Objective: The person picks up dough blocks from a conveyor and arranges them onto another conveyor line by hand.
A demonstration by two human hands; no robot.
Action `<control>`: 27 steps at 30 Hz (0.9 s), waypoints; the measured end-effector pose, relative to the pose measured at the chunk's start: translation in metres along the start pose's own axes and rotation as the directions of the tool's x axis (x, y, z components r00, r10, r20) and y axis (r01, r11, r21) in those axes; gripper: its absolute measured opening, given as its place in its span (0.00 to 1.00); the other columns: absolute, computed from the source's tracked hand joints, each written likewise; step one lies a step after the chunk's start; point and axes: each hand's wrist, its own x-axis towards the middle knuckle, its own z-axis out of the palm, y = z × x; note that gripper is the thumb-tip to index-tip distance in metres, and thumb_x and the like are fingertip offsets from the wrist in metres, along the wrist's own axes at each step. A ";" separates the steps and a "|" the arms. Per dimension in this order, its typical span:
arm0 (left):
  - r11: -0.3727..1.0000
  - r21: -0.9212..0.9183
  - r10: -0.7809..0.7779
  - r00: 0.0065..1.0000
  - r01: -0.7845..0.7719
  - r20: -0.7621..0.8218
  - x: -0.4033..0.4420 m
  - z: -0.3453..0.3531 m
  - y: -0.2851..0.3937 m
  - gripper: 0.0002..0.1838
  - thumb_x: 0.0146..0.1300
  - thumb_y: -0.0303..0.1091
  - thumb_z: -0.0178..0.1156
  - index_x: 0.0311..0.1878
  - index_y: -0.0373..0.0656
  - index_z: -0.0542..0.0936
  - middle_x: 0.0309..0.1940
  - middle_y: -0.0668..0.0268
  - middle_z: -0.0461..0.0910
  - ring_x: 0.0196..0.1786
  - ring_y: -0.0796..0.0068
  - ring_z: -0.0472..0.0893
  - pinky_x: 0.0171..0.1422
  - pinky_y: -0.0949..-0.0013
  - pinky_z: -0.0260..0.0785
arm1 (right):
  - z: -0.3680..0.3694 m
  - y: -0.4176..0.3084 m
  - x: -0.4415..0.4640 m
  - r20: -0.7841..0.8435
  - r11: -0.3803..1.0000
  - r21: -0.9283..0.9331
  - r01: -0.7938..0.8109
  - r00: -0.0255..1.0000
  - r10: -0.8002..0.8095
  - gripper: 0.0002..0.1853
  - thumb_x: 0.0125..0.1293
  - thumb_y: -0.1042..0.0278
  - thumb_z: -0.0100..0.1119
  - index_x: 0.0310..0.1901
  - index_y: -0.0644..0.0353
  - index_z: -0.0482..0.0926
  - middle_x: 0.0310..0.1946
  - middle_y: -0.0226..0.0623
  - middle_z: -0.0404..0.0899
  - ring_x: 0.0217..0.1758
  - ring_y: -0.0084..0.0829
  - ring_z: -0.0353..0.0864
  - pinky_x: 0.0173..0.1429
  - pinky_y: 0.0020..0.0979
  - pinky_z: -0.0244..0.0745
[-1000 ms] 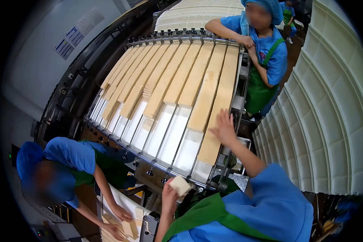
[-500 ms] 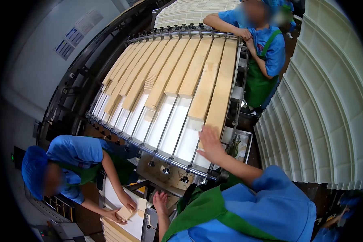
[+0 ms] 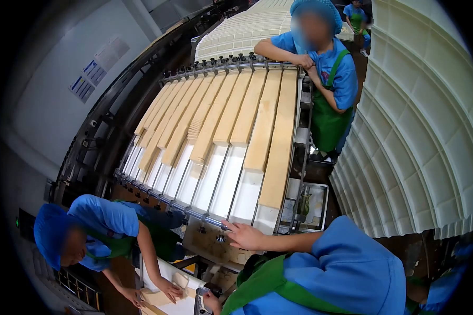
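Note:
My right hand is at the front metal rail of a slanted rack, its fingers stretched out and the fingertips at the rail by the black knobs. Nothing shows in its grasp. Long cream-coloured blocks lie side by side in the rack's white channels, parted by thin metal rods. One row shows thin slices along its side. Low in the view, my left hand is beside a small metal plate; its fingers are mostly hidden.
At lower left, a co-worker handles cream-coloured pieces on a white surface. Another person leans on the rack's far right corner. Tall white ribbed panels stand at right. A metal tray sits beside the rack.
My right hand has left the end of the rightmost block and moved left and down to the front rail. My left hand has moved lower. The co-worker's hands have shifted over the pieces.

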 end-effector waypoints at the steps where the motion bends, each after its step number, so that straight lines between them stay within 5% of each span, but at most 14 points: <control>1: 1.000 0.026 -0.003 1.000 0.003 -0.004 0.000 0.001 0.004 0.14 0.59 0.37 0.59 0.30 0.32 0.74 0.26 0.52 0.77 0.31 0.55 0.76 0.39 0.57 0.68 | 0.000 0.001 0.000 -0.014 1.000 -0.006 0.006 1.000 -0.006 0.15 0.60 0.57 0.58 0.36 0.63 0.76 0.66 0.51 0.56 0.49 0.42 0.73 0.52 0.38 0.73; 12: 0.998 0.052 -0.024 0.999 0.023 0.021 0.007 0.005 0.003 0.13 0.56 0.37 0.62 0.32 0.36 0.72 0.24 0.57 0.75 0.29 0.59 0.76 0.36 0.60 0.68 | 0.000 -0.002 0.002 0.011 0.999 0.020 -0.038 0.999 0.037 0.16 0.61 0.55 0.57 0.32 0.63 0.75 0.66 0.48 0.56 0.50 0.43 0.73 0.51 0.40 0.74; 20: 0.991 -0.080 0.108 0.992 -0.104 0.059 -0.016 -0.026 0.055 0.11 0.58 0.33 0.59 0.28 0.36 0.71 0.22 0.58 0.73 0.25 0.60 0.72 0.33 0.60 0.65 | 0.003 -0.006 0.003 -0.037 0.999 -0.010 -0.037 0.999 0.037 0.19 0.61 0.52 0.56 0.30 0.63 0.74 0.65 0.46 0.57 0.47 0.43 0.73 0.47 0.39 0.75; 27: 0.982 -0.183 0.074 0.982 -0.041 0.175 -0.015 -0.031 0.044 0.06 0.59 0.28 0.54 0.31 0.34 0.72 0.26 0.55 0.73 0.31 0.61 0.73 0.40 0.61 0.66 | 0.008 -0.007 0.006 -0.033 0.995 -0.084 -0.045 0.999 0.042 0.20 0.61 0.50 0.57 0.34 0.64 0.75 0.63 0.48 0.59 0.43 0.41 0.75 0.44 0.37 0.75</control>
